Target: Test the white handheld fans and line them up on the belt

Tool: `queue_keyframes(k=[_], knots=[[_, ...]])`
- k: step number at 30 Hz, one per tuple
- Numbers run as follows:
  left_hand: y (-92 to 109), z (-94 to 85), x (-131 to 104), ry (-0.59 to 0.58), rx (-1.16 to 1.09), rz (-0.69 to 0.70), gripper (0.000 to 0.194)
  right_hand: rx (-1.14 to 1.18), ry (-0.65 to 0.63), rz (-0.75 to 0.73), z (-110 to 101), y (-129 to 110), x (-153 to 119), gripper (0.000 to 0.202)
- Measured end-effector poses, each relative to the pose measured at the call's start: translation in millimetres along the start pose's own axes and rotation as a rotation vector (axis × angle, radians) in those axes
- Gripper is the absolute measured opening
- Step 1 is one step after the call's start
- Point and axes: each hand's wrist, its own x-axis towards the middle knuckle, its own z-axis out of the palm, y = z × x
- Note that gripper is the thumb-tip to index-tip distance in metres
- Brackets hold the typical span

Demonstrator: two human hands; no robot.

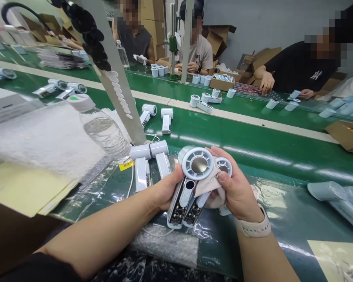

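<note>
In front of me are two light-blue handheld fan bodies side by side, each with a spoked round head and an uncovered circuit board in the handle. My left hand [164, 191] is closed around the nearer fan body [197, 164]. My right hand [237, 187] pinches a whitish cloth [207, 183] against the heads, partly covering the second fan body [224, 165]. Whether the right fingers also grip that second body is hidden. Just beyond my left hand, two similar fan bodies [150, 150] lie on the table.
A water bottle [104, 131] leans at left beside bubble wrap [47, 133] and yellow sheets [23, 188]. A slanted metal post [126, 105] rises behind it. More fan bodies [338, 199] lie at right. Across the green conveyor [241, 137], several people work among parts and boxes.
</note>
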Motion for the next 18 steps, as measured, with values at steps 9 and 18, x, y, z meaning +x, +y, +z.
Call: queue_keyframes(k=[9, 18], knots=[[-8, -4.9, 7, -0.124, 0.018, 0.049, 0.073, -0.301, 0.289, -0.075, -1, 5, 5, 0.046], [31, -0.7, 0, -0.077, 0.048, 0.443, 0.068, -0.545, 0.299, -0.15, 15, 11, 1, 0.046]])
